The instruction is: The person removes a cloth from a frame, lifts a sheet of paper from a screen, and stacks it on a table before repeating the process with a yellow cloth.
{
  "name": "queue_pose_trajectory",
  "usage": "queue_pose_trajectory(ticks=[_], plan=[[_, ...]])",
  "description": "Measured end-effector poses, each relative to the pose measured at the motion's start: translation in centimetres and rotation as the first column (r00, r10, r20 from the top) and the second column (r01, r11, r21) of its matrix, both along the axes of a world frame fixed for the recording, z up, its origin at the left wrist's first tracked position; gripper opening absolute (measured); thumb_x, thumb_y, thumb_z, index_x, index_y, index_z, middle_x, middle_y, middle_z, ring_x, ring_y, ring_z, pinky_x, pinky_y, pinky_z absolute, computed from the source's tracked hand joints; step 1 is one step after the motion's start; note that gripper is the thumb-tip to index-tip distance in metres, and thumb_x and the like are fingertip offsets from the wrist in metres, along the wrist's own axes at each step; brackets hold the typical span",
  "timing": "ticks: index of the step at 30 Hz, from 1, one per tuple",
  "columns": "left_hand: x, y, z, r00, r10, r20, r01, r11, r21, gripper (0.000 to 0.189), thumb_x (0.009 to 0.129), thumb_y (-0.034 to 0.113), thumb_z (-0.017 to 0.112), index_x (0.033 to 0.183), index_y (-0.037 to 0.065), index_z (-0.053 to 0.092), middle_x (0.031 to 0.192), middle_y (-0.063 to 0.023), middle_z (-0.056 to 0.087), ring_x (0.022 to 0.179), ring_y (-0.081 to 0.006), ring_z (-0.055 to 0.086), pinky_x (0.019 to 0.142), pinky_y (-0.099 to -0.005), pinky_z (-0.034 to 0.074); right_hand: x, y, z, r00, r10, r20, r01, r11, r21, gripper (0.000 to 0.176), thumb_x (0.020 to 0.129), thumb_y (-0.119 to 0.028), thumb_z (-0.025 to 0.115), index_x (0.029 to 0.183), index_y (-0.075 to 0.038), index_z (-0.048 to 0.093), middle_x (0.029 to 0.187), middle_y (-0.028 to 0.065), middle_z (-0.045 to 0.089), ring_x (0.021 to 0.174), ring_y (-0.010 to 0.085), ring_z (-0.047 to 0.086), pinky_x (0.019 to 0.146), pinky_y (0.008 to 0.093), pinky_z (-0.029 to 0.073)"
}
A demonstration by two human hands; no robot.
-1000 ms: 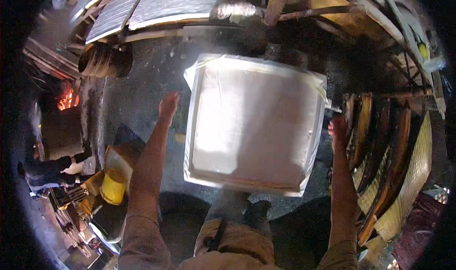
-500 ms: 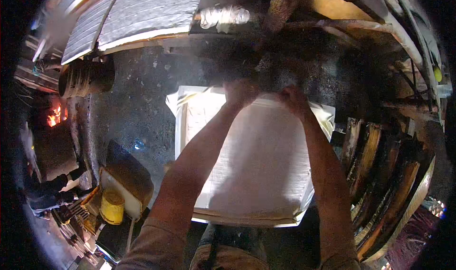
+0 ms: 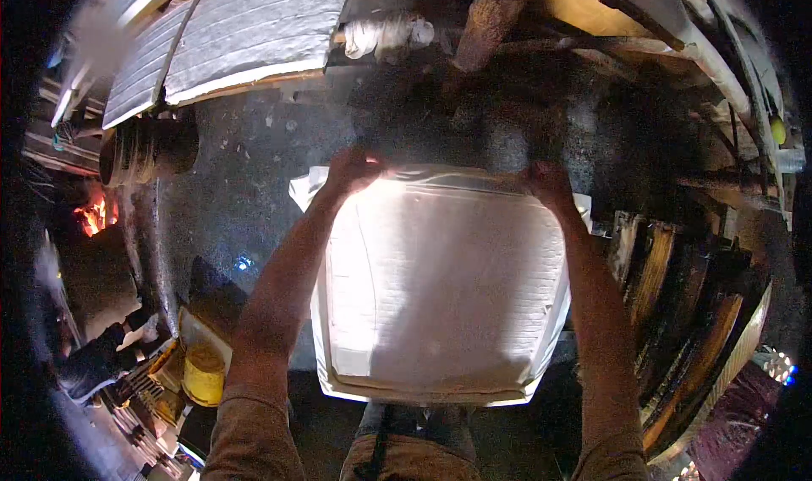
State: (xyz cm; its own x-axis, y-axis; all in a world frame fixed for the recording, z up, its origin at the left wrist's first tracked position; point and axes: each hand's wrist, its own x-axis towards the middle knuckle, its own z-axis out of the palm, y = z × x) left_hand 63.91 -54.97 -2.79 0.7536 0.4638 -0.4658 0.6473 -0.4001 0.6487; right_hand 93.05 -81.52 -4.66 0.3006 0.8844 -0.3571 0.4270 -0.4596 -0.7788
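In front of my body sits a shallow rectangular frame (image 3: 541, 358) lined with white cloth, a smooth pale sheet (image 3: 457, 286) lying over its middle. Loose cloth (image 3: 300, 192) pokes out at the far left corner. At the far rim, toward the left, my left hand (image 3: 355, 170) has its fingers closed on the white cloth. My right hand (image 3: 548, 183) is curled over the same rim near the far right corner; its fingertips are dark and partly hidden, apparently gripping the cloth too. Bright light falls on the left half, while shade covers the middle.
Dark wooden boards (image 3: 677, 329) stand stacked to the right. A yellow bucket (image 3: 204, 375) is at lower left, near another person's sleeve (image 3: 93, 363). Fire (image 3: 96, 216) burns at far left, below a metal drum (image 3: 148, 150). White ribbed sheets (image 3: 258, 33) and a wooden post (image 3: 499, 16) are beyond.
My hands have moved apart along the far rim, the left one going left and the right one slightly right. The far edge of the cloth looks straighter, and more light reaches the sheet.
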Motion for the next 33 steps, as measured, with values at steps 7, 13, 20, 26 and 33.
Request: queue_pose_trajectory(ticks=[7, 13, 20, 26, 33], plan=[[-1.5, 1.5, 1.7, 0.992, 0.121, -0.039, -0.122, 0.992, -0.018, 0.047, 0.070, 0.043, 0.065, 0.101, 0.007, 0.060, 0.095, -0.0105, 0.063, 0.087, -0.0206, 0.061, 0.078, -0.0322, 0.049, 1.4, -0.9, 1.7, 0.887, -0.179, -0.426, 0.176, 0.983, -0.046, 0.025, 0.075, -0.028, 0.064, 0.082, -0.004, 0.063, 0.073, 0.0086, 0.060, 0.069, 0.0183, 0.058, 0.061, 0.0293, 0.046], [-7.3, 5.3, -1.0, 0.965, 0.252, -0.068, -0.252, 0.968, 0.006, 0.026, 0.075, 0.028, 0.064, 0.093, 0.009, 0.065, 0.085, -0.0074, 0.065, 0.079, -0.0157, 0.061, 0.074, -0.0293, 0.048, 3.0, -3.0, 0.6, 0.626, 0.210, 0.751, 0.066, 0.945, -0.319, 0.022, 0.077, -0.025, 0.064, 0.078, -0.003, 0.064, 0.079, 0.0003, 0.063, 0.072, 0.0106, 0.056, 0.063, 0.0298, 0.045], [-10.6, 3.6, -0.7, 0.842, 0.498, 0.208, -0.459, 0.863, -0.209, 0.030, 0.083, 0.027, 0.057, 0.102, 0.005, 0.060, 0.101, -0.0072, 0.062, 0.089, -0.0154, 0.058, 0.074, -0.0324, 0.046, 5.8, -10.6, 0.4, 0.967, -0.171, 0.187, 0.113, 0.952, 0.283, 0.022, 0.077, -0.018, 0.063, 0.095, -0.005, 0.061, 0.073, 0.0036, 0.060, 0.077, 0.0139, 0.058, 0.070, 0.0269, 0.046], [-12.0, 4.9, -4.0, 0.821, 0.477, 0.314, -0.433, 0.878, -0.203, 0.024, 0.084, 0.025, 0.053, 0.096, 0.007, 0.063, 0.092, -0.0058, 0.063, 0.079, -0.0150, 0.058, 0.071, -0.0300, 0.047, 8.8, -10.6, 1.9, 0.845, -0.527, -0.088, 0.491, 0.830, -0.265, 0.011, 0.077, -0.013, 0.059, 0.085, -0.005, 0.060, 0.054, -0.0002, 0.050, 0.041, 0.0073, 0.046, 0.040, 0.0243, 0.042], [-13.1, 1.7, -7.2, 0.678, 0.691, 0.252, -0.732, 0.665, 0.148, 0.036, 0.087, 0.032, 0.042, 0.110, 0.006, 0.051, 0.104, -0.0119, 0.055, 0.092, -0.0248, 0.054, 0.079, -0.0390, 0.043, 3.2, -10.6, -0.8, 0.444, -0.751, 0.488, 0.537, 0.660, 0.526, 0.022, 0.077, -0.006, 0.054, 0.098, 0.000, 0.055, 0.096, 0.0145, 0.057, 0.087, 0.0313, 0.053, 0.077, 0.0381, 0.043]])
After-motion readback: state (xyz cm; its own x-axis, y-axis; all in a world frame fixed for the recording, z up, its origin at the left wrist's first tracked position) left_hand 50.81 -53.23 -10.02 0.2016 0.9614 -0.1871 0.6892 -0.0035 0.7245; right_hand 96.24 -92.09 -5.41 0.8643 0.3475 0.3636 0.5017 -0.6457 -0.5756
